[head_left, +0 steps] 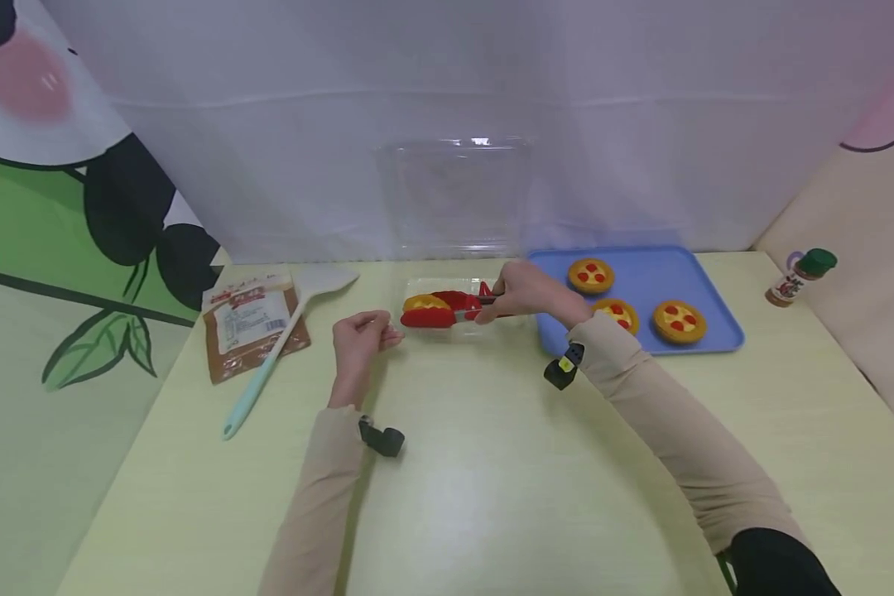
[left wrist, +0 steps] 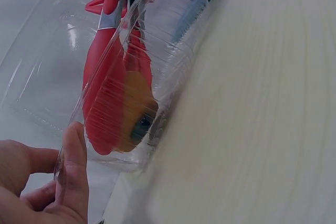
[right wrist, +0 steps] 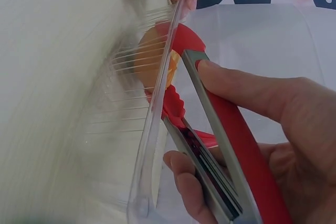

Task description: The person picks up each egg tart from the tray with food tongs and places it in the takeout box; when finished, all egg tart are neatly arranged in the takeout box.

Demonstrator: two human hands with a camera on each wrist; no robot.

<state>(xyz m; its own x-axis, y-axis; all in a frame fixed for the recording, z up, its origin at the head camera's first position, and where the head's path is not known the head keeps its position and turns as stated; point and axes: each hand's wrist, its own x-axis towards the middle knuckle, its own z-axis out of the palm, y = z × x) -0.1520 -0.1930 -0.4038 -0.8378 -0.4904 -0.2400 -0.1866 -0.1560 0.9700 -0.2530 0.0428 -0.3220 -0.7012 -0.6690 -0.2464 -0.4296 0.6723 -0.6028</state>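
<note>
My right hand (head_left: 534,291) grips red-and-metal tongs (head_left: 428,319). Their red heads are around a small yellow-orange tart (left wrist: 137,95), inside the left part of a clear plastic clamshell box (right wrist: 137,182). With thumb and fingers, my left hand (head_left: 359,341) pinches the left edge of that box, as the left wrist view shows. The box's transparent lid (head_left: 458,199) stands raised at the back. On the blue tray (head_left: 704,339) to the right lie three small pizza-like tarts; one of them (head_left: 617,315) is partly hidden by my right arm.
At the left, a white spatula (head_left: 271,358) with a pale blue handle lies partly over a brown packet (head_left: 253,327). A green-capped shaker bottle (head_left: 799,277) stands at the table's right edge. A pale curtain (head_left: 305,165) hangs directly behind the table.
</note>
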